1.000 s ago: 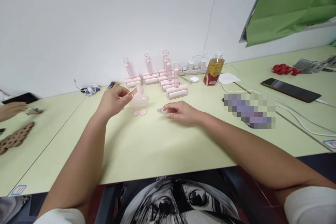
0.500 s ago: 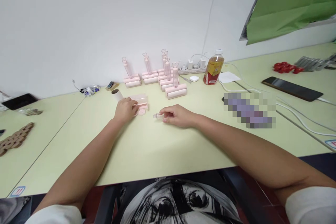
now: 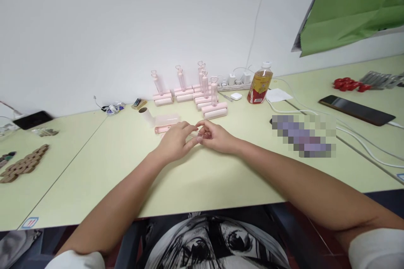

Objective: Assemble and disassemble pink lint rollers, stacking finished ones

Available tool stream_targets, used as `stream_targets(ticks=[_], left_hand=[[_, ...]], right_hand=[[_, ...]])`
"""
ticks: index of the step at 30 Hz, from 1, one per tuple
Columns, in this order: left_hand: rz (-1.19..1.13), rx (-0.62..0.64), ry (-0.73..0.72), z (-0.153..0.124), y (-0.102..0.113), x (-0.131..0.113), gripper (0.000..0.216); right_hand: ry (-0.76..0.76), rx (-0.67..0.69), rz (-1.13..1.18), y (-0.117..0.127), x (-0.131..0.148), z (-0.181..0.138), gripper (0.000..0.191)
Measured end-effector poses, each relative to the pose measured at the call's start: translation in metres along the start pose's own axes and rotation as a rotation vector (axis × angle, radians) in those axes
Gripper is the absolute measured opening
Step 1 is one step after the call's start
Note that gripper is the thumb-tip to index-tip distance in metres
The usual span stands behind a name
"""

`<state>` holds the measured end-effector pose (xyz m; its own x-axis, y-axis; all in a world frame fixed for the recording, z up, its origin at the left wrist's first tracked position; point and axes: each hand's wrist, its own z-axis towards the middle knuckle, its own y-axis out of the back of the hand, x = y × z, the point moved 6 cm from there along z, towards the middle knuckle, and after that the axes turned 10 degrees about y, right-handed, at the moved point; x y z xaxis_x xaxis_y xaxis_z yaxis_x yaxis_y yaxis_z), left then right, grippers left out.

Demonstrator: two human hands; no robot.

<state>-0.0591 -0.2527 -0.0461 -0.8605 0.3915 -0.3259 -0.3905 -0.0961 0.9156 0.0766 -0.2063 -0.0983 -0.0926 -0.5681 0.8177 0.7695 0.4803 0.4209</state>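
Note:
My right hand [image 3: 217, 138] is curled with thumb and fingertips closed on a small clear plastic piece [image 3: 193, 135], mostly covered by fingers. My left hand [image 3: 175, 141] meets it from the left, palm down, thumb and fingertips bent in around the same spot; whatever they pinch is hidden. Just behind my left hand lie a pink frame-like part [image 3: 161, 129] and a pale translucent cover [image 3: 167, 119]. A white hollow tube [image 3: 147, 117] stands leaning beside them. Farther back are several pink lint rollers [image 3: 215, 110] with clear upright handles and heart-shaped loops.
A drink bottle [image 3: 260, 86], power strip [image 3: 235, 85] and white box [image 3: 236, 96] stand toward the wall. To the right lie a blurred-out object [image 3: 301, 136], a phone [image 3: 356, 110], cables and red items [image 3: 350, 84]. Brown rolls [image 3: 25, 164] lie left.
My left hand has left the pink part and moved right, up to my right fingertips. My right hand stays nearly in place with the clear piece. The view has shifted slightly.

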Motion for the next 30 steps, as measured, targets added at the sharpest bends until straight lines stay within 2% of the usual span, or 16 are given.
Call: stream_targets(ticks=[2, 6, 9, 14, 17, 19, 22, 26, 30], left_hand=[[-0.063, 0.002, 0.0, -0.001, -0.006, 0.002, 0.033], [-0.223, -0.119, 0.13, -0.002, -0.003, 0.038, 0.033], [-0.186, -0.105, 0.178, -0.003, 0.002, 0.051, 0.035], [0.163, 0.096, 0.001, -0.011, -0.012, 0.012, 0.032], [0.137, 0.117, 0.06, -0.016, -0.023, -0.004, 0.031], [0.107, 0.105, 0.102, -0.017, -0.027, -0.008, 0.03], [0.064, 0.099, 0.091, -0.018, -0.029, -0.008, 0.029], [-0.177, 0.102, 0.043, -0.019, -0.026, -0.004, 0.028], [-0.699, -0.028, 0.043, -0.017, -0.017, 0.008, 0.027]], right_hand=[[0.006, -0.019, 0.067, 0.0, 0.0, -0.001, 0.051], [-0.06, -0.028, 0.0, 0.006, -0.004, -0.001, 0.031], [-0.136, -0.023, -0.067, 0.01, -0.006, 0.0, 0.032], [-0.115, -0.002, -0.1, -0.002, 0.005, -0.002, 0.043], [-0.069, 0.029, -0.04, -0.012, 0.014, -0.004, 0.05], [-0.033, 0.034, 0.004, -0.014, 0.018, -0.005, 0.052], [-0.012, 0.055, 0.048, -0.013, 0.02, -0.006, 0.055], [-0.038, 0.09, 0.195, -0.011, 0.02, -0.007, 0.057], [-0.105, -0.036, 0.494, -0.001, 0.019, -0.007, 0.057]])
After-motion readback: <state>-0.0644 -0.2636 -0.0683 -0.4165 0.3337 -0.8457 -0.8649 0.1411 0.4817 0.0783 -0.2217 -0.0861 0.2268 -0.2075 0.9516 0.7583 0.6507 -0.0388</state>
